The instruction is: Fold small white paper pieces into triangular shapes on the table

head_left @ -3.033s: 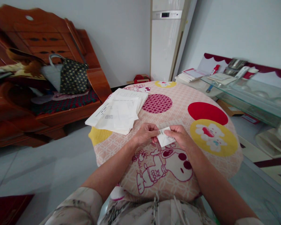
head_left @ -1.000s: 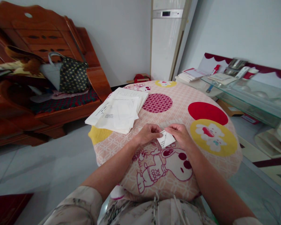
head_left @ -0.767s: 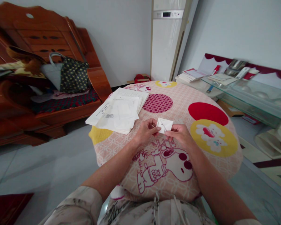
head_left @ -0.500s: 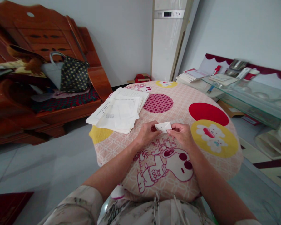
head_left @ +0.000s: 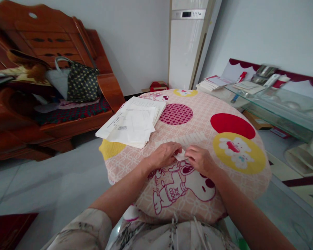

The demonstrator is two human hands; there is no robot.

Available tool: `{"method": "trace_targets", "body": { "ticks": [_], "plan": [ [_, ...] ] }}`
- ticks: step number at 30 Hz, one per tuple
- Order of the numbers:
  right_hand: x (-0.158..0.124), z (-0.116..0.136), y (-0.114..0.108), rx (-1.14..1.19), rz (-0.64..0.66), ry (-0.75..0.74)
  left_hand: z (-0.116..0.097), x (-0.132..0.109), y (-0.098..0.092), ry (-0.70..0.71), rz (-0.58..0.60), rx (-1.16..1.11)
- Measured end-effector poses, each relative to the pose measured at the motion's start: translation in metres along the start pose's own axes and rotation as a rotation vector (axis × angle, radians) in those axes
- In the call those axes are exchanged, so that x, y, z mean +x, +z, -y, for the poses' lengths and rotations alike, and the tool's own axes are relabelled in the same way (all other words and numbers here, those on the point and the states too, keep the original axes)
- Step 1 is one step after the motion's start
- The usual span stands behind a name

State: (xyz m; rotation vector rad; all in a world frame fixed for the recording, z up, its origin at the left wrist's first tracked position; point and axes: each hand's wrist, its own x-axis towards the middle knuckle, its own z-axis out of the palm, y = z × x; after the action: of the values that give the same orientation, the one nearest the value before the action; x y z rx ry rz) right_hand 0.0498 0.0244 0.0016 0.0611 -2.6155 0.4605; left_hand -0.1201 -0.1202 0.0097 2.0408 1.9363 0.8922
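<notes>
Looking through the head cam from my end, I've got both hands close together over the near half of the round counter, which has a pink printed cloth on it.

– Cool, what are they holding?

– Small bit of white paper. It's right between them, just above the cartoon dog print from where I'm looking. Only a little patch shows, fingers cover the rest, so I can't tell its full shape or whether it touches the cloth.

– And the grip?

– My left hand is closed on the left side of the paper, fingers bent over it. My right hand is curled in on the other side, gripping it too. Fingertips are nearly meeting, honestly.

– Anything else near?

– Yeah, a pale striped strip just past the hands, too faint for me to say what it is. A loose, fanned stack of printed sheets sits farther out on the left side of the counter, apart from the hands.

– Background?

– Wooden bench on the left with a dark patterned bag, tall white cabinet unit straight ahead, glass shelf off to the right.
</notes>
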Motion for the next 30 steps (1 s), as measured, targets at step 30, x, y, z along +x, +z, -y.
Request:
{"method": "trace_targets", "body": {
  "ticks": [30],
  "plan": [
    [0.001, 0.016, -0.003, 0.242, 0.035, 0.563, -0.001, 0.000, -0.010, -0.310, 0.074, -0.048]
  ]
}}
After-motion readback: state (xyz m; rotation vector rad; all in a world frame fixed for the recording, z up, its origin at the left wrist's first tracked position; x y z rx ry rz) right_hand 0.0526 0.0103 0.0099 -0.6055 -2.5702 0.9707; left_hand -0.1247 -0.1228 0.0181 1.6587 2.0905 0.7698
